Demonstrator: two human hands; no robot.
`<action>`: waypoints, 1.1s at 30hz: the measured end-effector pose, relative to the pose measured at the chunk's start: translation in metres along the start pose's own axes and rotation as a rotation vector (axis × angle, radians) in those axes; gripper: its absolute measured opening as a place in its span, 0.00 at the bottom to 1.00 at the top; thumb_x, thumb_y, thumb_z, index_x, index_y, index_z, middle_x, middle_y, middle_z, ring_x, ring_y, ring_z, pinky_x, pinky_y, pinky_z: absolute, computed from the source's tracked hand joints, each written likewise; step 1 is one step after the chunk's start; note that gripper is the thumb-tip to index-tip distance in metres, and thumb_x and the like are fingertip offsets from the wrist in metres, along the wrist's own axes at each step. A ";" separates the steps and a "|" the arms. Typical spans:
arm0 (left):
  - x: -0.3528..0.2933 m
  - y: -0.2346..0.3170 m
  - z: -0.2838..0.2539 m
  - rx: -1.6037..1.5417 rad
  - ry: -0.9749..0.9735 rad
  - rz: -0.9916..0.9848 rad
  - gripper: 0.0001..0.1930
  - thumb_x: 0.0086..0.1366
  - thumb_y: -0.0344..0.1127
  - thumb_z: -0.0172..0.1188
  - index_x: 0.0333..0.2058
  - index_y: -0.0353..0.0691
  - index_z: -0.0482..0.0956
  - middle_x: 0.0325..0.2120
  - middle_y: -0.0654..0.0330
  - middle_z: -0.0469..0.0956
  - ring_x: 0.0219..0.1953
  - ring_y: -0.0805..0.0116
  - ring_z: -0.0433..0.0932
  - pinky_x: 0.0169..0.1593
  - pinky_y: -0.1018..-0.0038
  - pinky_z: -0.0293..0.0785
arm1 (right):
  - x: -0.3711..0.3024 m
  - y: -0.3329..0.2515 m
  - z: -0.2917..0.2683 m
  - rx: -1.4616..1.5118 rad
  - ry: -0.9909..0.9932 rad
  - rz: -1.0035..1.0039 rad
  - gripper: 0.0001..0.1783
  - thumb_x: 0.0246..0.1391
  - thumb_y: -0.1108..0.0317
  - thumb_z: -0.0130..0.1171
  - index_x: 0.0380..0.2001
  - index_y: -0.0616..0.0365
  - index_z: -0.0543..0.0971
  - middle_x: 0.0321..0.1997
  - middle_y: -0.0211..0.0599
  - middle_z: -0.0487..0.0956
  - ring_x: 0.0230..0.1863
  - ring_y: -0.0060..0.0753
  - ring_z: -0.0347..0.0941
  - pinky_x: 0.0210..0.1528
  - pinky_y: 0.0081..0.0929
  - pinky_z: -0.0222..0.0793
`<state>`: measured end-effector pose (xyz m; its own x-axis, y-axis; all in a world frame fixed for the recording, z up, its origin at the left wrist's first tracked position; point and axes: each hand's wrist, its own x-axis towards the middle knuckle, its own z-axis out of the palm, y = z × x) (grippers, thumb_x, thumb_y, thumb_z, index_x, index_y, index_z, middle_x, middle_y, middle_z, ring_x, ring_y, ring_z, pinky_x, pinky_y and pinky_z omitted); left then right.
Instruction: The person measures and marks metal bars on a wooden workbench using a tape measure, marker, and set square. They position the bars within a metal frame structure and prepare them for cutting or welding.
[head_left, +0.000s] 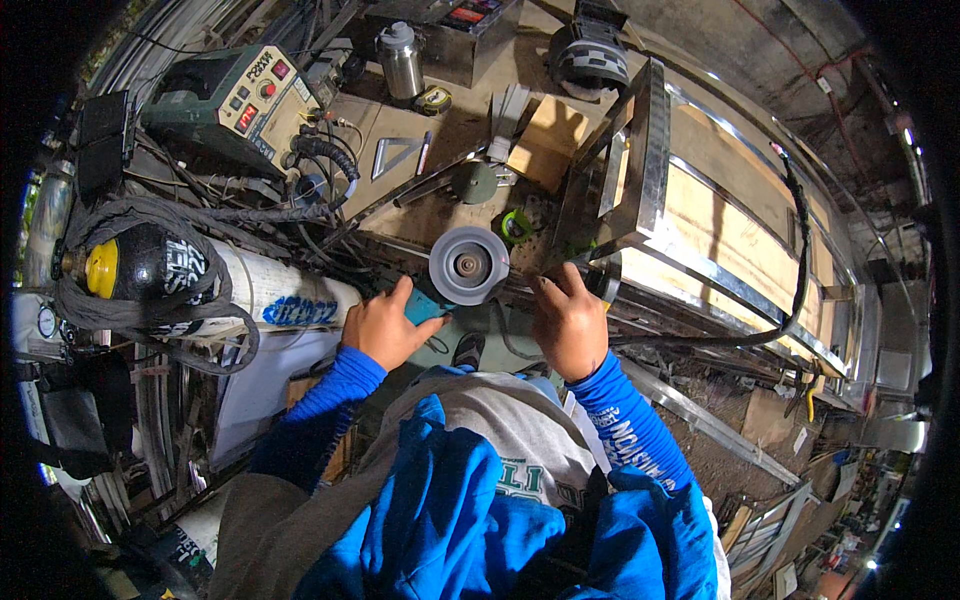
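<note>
My left hand is closed round the teal body of what looks like an angle grinder. Its round grey head faces up, with a bare spindle at the centre. Just right of the head, my right hand has its fingers curled together; anything inside them is hidden. Beyond the grinder, a dark green disc lies on the worktable. A lime-green ring-shaped piece sits between the disc and my right hand.
A shiny metal frame with wooden panels stands close on the right. At left are a welding machine, a gas cylinder and coiled cables. A steel flask, tape measure, set square and welding helmet stand farther back.
</note>
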<state>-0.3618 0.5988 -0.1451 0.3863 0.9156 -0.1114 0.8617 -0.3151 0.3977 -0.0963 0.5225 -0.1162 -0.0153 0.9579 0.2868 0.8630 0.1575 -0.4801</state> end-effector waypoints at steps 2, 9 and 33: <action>0.000 0.000 0.000 0.007 -0.003 0.004 0.35 0.51 0.56 0.76 0.48 0.37 0.76 0.30 0.38 0.84 0.33 0.34 0.83 0.36 0.46 0.80 | 0.001 -0.001 -0.002 -0.001 -0.006 -0.004 0.26 0.41 0.81 0.63 0.48 0.60 0.83 0.38 0.47 0.72 0.34 0.53 0.78 0.34 0.44 0.75; -0.001 -0.002 0.002 -0.004 0.031 0.014 0.34 0.51 0.57 0.76 0.47 0.38 0.77 0.29 0.38 0.83 0.32 0.34 0.83 0.36 0.45 0.79 | 0.001 0.001 0.001 -0.024 -0.023 -0.012 0.20 0.44 0.77 0.63 0.45 0.60 0.81 0.43 0.51 0.73 0.33 0.56 0.80 0.35 0.47 0.78; -0.003 -0.013 0.007 0.003 0.018 0.038 0.34 0.53 0.58 0.75 0.47 0.37 0.76 0.29 0.40 0.84 0.32 0.37 0.84 0.35 0.48 0.80 | -0.004 0.002 0.010 -0.054 -0.093 -0.015 0.25 0.42 0.78 0.63 0.48 0.59 0.81 0.46 0.51 0.73 0.34 0.56 0.80 0.36 0.46 0.78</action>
<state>-0.3715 0.5985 -0.1564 0.4133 0.9071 -0.0799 0.8474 -0.3509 0.3985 -0.0997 0.5217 -0.1269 -0.0735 0.9741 0.2140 0.8883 0.1614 -0.4299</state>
